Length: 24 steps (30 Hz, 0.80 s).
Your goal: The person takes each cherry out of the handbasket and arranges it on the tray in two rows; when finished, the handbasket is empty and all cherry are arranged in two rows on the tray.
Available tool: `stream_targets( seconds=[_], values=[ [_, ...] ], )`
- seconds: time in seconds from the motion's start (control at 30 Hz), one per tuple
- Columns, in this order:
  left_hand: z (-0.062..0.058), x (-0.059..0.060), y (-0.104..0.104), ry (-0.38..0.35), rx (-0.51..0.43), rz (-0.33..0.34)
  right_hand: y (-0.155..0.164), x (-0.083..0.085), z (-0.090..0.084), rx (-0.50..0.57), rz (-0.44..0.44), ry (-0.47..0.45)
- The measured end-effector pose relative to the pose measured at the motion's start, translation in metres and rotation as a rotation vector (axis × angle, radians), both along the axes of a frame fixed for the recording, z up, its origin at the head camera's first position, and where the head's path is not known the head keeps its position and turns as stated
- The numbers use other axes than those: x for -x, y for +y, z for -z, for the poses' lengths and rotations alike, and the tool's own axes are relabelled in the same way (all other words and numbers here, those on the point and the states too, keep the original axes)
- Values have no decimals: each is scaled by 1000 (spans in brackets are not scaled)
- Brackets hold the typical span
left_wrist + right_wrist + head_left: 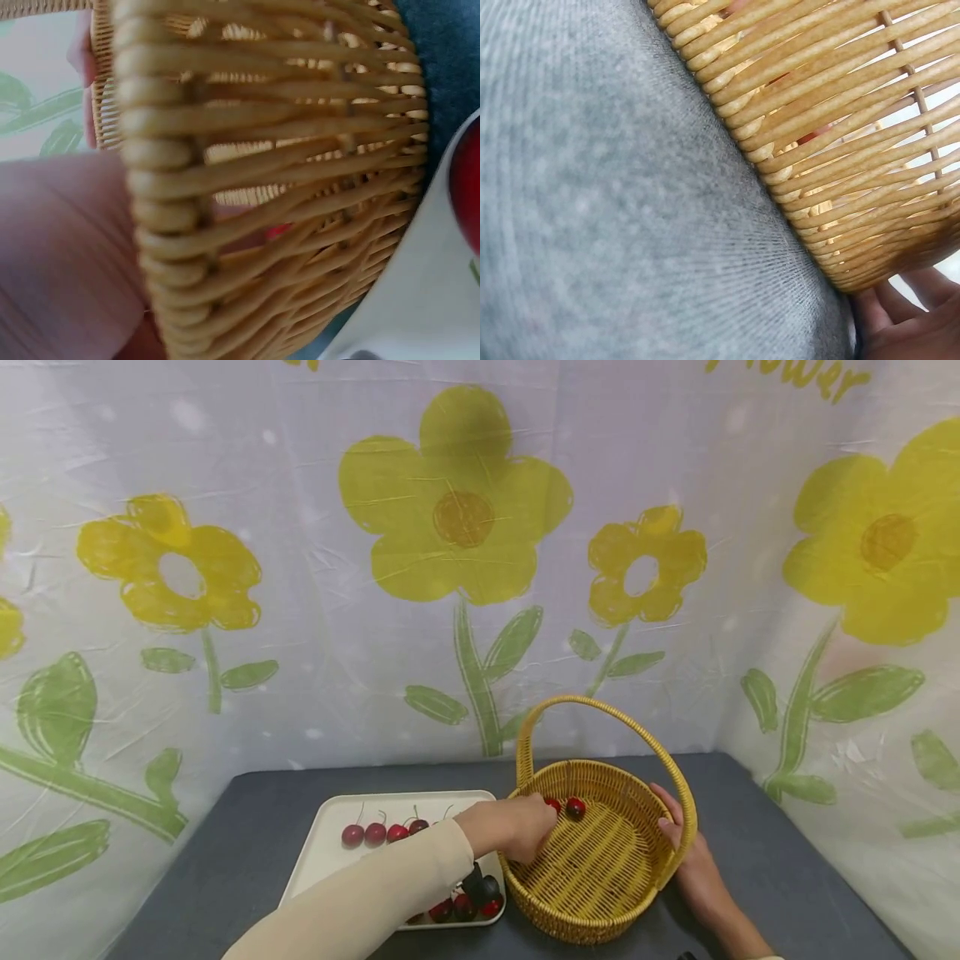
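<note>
A round yellow wicker basket [600, 768] with a tall hoop handle [600, 702] stands on the grey table. My left hand [517, 827], in a cream sleeve, reaches over the basket's left rim and pinches a red cherry [553, 804] at its fingertips. A second cherry [575, 808] lies on the basket floor beside it. My right hand [678, 839] grips the right rim, thumb inside. In the left wrist view the weave [262, 150] fills the frame, with a red spot [277, 231] behind it. The right wrist view shows the basket wall [840, 150] and my fingers [907, 322].
A white tray [330, 860] lies left of the basket, touching it. It holds a row of cherries [375, 833] at the back and more [465, 907] at its front edge. A flowered cloth backdrop closes off the rear and both sides of the table [765, 852].
</note>
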<state>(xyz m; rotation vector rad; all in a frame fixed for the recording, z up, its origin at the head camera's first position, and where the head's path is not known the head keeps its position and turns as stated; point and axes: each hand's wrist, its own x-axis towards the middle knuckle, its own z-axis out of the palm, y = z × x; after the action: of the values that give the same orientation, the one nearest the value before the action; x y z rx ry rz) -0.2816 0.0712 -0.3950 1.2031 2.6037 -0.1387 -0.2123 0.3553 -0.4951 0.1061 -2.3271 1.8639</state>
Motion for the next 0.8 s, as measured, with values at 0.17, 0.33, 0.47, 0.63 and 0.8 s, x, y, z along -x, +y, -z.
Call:
stream_targets(
  seconds=[0.17,0.33,0.47,0.63,0.8],
  values=[
    [-1,-4,-1,42,20,25,0,0,0,-2,4,1],
    [0,0,-9,2,-146,78,0,0,1,0,1,9],
    [2,2,-17,-20,-326,110,0,-1,1,8,-6,17],
    [3,-8,-28,-88,-605,15,0,-1,1,10,0,13],
    [8,-19,-39,-164,-910,-45,0,-1,1,1,3,0]
  ],
)
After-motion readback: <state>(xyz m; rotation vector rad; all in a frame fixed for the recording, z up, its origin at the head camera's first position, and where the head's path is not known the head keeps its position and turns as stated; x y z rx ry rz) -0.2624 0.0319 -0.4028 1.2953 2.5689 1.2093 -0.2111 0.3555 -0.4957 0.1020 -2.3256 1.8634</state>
